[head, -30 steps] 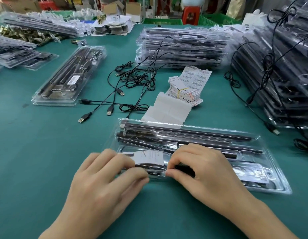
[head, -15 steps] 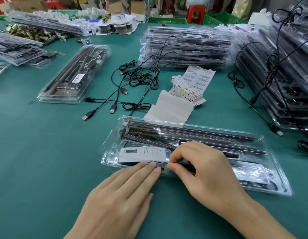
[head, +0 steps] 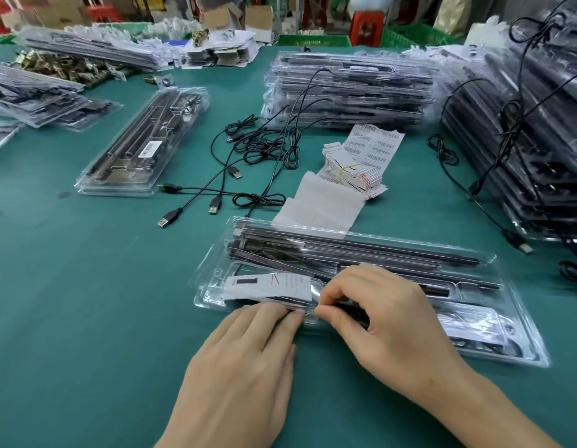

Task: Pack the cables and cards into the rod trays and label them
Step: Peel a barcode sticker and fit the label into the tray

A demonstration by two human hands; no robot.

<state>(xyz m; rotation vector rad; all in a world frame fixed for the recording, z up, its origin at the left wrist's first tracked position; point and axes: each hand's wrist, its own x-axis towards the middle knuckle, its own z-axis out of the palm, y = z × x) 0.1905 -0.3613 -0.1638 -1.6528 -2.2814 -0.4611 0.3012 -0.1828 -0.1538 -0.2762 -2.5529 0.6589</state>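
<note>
Flat left hand (head: pixel 248 357) presses the glossy clear plastic tray (head: pixel 205 287) rim; beside it the curled right hand (head: pixel 387 321) pinches that rim, white card (head: pixel 267 286) just beyond.

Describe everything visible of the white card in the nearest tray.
The white card is a flat paper rectangle with a dark block near its left end and faint print. It lies lengthwise, slightly skewed, in the near left pocket of the clear plastic tray. The left hand presses just below it; the right hand pinches the tray rim at its right end.
</note>
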